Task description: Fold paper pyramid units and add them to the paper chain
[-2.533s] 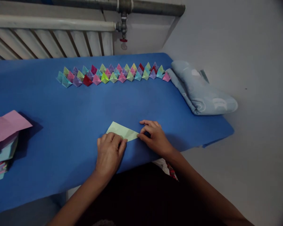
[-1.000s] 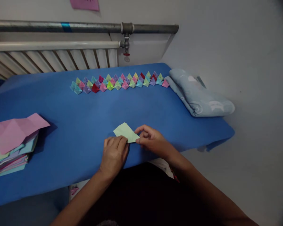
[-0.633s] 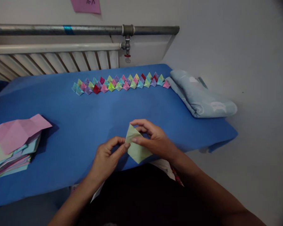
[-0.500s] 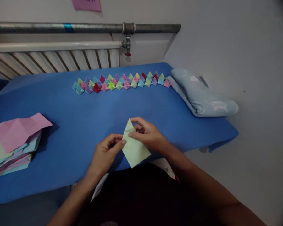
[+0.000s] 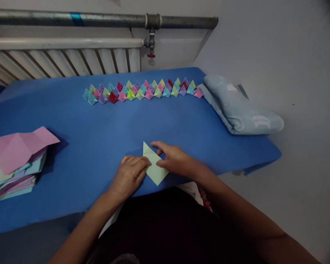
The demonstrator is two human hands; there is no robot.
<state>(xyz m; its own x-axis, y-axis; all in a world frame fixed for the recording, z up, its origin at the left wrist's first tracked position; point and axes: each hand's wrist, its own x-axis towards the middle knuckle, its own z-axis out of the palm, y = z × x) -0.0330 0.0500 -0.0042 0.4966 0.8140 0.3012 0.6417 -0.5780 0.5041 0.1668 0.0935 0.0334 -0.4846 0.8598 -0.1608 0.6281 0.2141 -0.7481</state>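
A pale green folded sheet of paper (image 5: 156, 173), kite-like with a pointed top, rests at the near edge of the blue-covered table. My left hand (image 5: 129, 173) is closed at its left edge, with thumb and fingertips pressed together on the paper. From the right, my right hand (image 5: 176, 158) reaches over the paper's edge. Its thumb lies on the paper, while the index finger stretches out apart beside the upper slanted edge. The paper's right corner is partly hidden by the right hand.
Rows of small folded paper pieces (image 5: 131, 95) in many colours stand at the back of the blue table cover (image 5: 104, 128). Left lies a stack of coloured paper (image 5: 19, 150). A folded light-blue blanket (image 5: 239, 110) sits at the right. Behind are a radiator (image 5: 82, 62) and a pipe (image 5: 112, 20).
The paper has come down closer to the table and turned slightly. My left fingers have moved further onto it. My right index finger has come away from the tip. The view has tilted down slightly.
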